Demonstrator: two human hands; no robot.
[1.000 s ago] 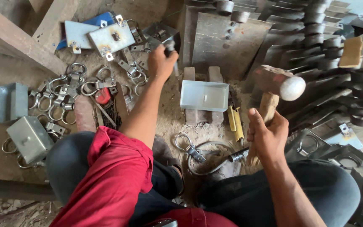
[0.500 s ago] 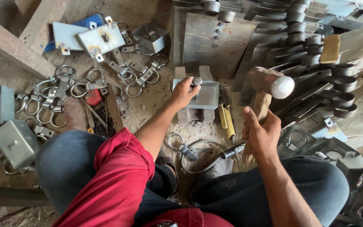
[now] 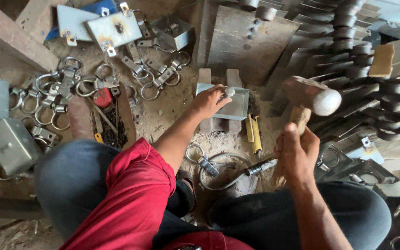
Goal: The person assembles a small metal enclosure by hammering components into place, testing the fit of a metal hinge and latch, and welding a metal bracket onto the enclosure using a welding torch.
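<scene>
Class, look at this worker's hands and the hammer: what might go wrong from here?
1. The left hand rests on the metal tray below the raised hammer; a blow could hit fingers.
2. The tray sits on two small blocks and might tip or jump.

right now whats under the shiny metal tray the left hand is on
The metal tray rests across two blocks that stick out behind it and in front. The left hand covers its left edge; whatever lies between the blocks is hidden.

Single head view, looking steeply down, close over lap and cluttered floor (image 3: 172, 106).
</scene>
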